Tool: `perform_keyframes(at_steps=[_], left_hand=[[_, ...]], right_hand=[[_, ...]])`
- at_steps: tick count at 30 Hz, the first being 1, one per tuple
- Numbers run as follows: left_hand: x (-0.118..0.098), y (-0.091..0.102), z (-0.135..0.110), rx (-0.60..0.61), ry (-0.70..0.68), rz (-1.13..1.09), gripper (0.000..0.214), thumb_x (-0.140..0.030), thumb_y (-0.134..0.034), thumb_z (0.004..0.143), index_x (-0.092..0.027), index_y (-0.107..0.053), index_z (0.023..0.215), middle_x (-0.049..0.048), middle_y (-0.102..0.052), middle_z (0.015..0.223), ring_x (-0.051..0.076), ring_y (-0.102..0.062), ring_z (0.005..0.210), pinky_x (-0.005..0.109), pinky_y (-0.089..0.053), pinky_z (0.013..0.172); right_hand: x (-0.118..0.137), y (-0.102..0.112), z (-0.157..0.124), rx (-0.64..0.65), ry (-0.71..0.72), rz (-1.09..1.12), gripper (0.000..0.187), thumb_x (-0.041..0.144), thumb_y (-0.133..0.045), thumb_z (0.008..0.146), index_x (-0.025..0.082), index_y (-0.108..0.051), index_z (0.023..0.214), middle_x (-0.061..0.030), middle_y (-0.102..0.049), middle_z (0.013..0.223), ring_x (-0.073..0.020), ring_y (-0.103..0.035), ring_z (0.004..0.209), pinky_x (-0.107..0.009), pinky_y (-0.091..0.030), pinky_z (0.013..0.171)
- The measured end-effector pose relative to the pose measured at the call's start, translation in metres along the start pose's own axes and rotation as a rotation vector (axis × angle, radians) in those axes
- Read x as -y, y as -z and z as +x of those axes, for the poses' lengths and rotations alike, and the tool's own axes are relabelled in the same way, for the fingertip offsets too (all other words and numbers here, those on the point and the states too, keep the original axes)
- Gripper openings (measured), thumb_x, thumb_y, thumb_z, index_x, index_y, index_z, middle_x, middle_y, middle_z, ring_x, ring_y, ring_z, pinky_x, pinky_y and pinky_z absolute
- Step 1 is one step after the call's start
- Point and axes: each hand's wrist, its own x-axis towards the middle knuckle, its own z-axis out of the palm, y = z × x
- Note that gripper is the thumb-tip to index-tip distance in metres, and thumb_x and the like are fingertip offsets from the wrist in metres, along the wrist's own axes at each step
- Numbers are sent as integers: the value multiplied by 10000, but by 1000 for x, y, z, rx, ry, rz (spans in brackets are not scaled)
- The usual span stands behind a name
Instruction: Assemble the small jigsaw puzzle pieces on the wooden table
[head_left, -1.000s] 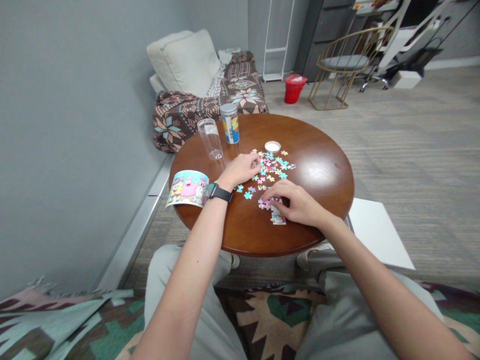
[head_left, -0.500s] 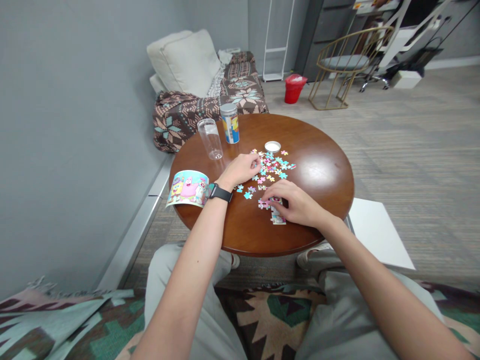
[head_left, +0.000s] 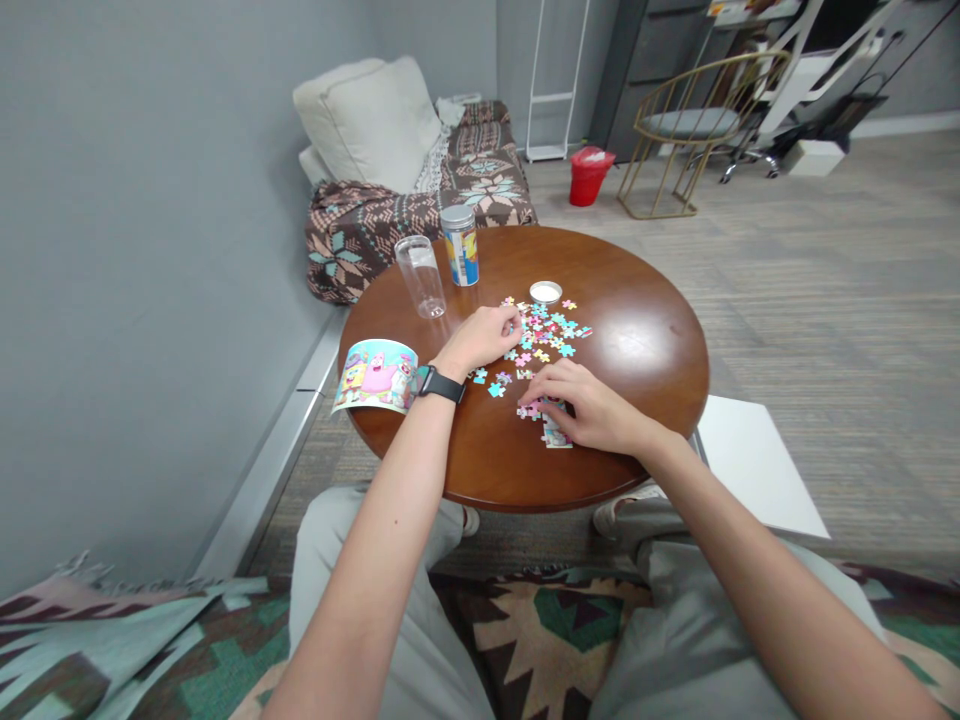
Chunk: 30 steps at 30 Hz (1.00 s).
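Observation:
Loose jigsaw puzzle pieces (head_left: pixel 541 330) lie in a heap on the round brown table (head_left: pixel 637 400). My left hand (head_left: pixel 486 338) rests at the heap's left side with its fingers curled in; what they hold, if anything, is hidden. Nearer to me, my right hand (head_left: pixel 589 402) is bent over a small joined section of puzzle (head_left: pixel 557 436), thumb and fingers closed on pieces at its upper left, and it covers part of that section. A few single pieces (head_left: pixel 496 388) lie between the two hands. The curled picture sheet (head_left: pixel 376 375) with cartoon figures lies left of my left wrist.
At the back left of the table stand a clear plastic jar (head_left: pixel 421 280) and a printed canister (head_left: pixel 460 247) with a silver lid. A round lid (head_left: pixel 545 292) lies behind the heap. A patterned sofa (head_left: pixel 480 180), red bin (head_left: pixel 589 177) and gold chair (head_left: pixel 686 125) are beyond.
My right hand's fingers have shifted very slightly over the joined puzzle section. My left hand stays where it was, and the things on the table have not visibly moved.

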Motion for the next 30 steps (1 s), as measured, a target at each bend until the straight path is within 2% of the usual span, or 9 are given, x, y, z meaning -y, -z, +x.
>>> perform_keyframes(at_steps=[10,14,17,19,24,30], left_hand=[[1,-1,-1,-7,3,0,141,-196,-528,834,-149,-661,821,6,-607,698,127,-492,638,244,-356,614],[0,0,-1,-10,-1,1,141,-190,-527,834,-149,-661,818,6,-605,699,128,-492,643,244,-357,621],[0,0,-1,-10,-2,3,138,-190,-529,833,-151,-660,817,4,-603,697,128,-487,636,246,-351,619],[0,0,-1,-8,2,1,139,-194,-529,833,-153,-662,818,5,-605,697,129,-487,635,247,-350,619],[-1,1,-1,-7,5,-3,140,-194,-529,830,-154,-662,812,4,-602,687,131,-484,632,248,-354,629],[0,0,0,-10,-8,-9,135,-181,-527,829,-147,-655,806,-10,-574,659,120,-461,606,246,-341,614]], right_hand=[[2,3,2,-23,-17,125,207,194,-527,945,234,-728,978,-64,-664,891,-202,-604,867,-361,-505,801],[3,5,2,-78,-141,168,135,253,-575,926,205,-700,917,-43,-689,836,-172,-621,773,-308,-498,732],[4,6,2,-97,-210,218,178,259,-586,907,201,-682,1045,-19,-703,791,-150,-622,687,-278,-490,673],[5,7,3,-88,-197,221,207,240,-572,901,207,-685,1072,-19,-715,796,-152,-635,703,-277,-496,684],[5,6,3,-92,-207,161,120,234,-593,877,209,-709,861,-33,-712,789,-165,-629,725,-287,-502,701],[0,4,3,-114,-190,91,93,239,-633,873,213,-721,863,-35,-724,814,-186,-626,811,-307,-483,783]])
